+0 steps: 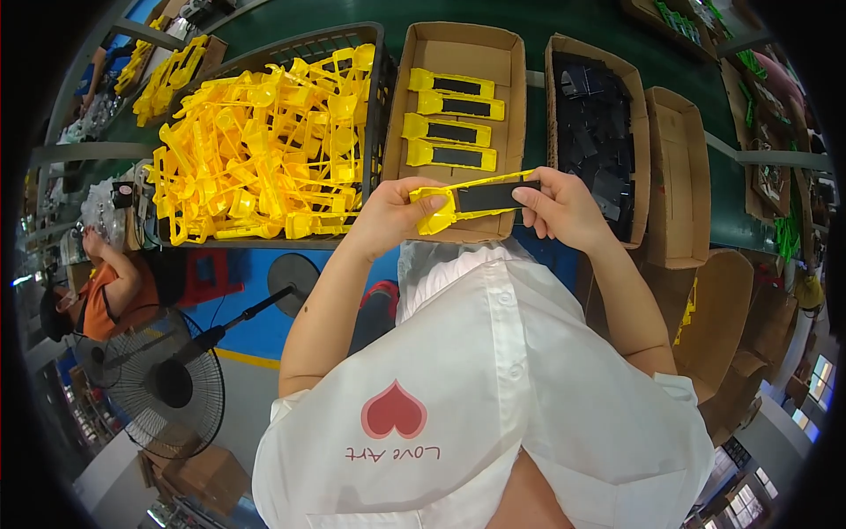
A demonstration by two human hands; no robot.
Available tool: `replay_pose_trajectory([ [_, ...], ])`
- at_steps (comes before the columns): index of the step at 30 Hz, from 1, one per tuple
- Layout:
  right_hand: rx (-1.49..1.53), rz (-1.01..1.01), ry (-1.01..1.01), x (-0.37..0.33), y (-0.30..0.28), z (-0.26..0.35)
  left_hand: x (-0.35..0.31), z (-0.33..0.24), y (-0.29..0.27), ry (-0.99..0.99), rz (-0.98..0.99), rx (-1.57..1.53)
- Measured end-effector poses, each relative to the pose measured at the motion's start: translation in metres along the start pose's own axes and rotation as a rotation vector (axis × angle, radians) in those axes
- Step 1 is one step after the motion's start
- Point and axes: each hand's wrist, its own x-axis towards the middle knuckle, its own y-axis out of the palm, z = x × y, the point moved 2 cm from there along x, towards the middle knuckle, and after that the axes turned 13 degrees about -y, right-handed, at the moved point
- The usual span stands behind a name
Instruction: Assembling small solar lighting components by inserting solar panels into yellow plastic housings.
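Between my two hands is a yellow plastic frame [435, 212], held over the near end of a shallow cardboard box [458, 53]. My left hand [393, 214] grips the frame's wide end, thumb on top. A flat black panel [487, 196] lies along the frame's opening, and my right hand [564, 206] pinches the panel's right end between thumb and fingers. Whether the panel is fully seated cannot be made out. Farther up in the same box lie several yellow frames with black inserts [451, 155], side by side.
On the left, a dark crate [381, 97] is heaped with yellow frames [256, 150]. To the right stand a carton of black panels [592, 132] and a narrow cardboard box [679, 176]. A standing fan [172, 383] and a co-worker in orange [119, 291] are at lower left.
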Motion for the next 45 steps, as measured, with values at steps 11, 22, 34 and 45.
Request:
replay_pose_trajectory([
  [11, -0.252, -0.002, 0.073, 0.020, 0.019, -0.009, 0.010, 0.010, -0.001, -0.017, -0.068, -0.030],
  [22, -0.441, -0.060, 0.053, 0.028, 0.009, -0.043, 0.013, -0.003, 0.018, 0.330, -0.250, 1.150],
  [34, -0.187, -0.080, -0.073, 0.024, 0.027, -0.096, 0.066, -0.007, 0.035, 0.132, -0.259, 1.249],
  [45, -0.944, -0.505, -0.111, 0.064, -0.116, -0.193, 0.147, 0.062, -0.003, 0.374, -0.770, 0.965],
])
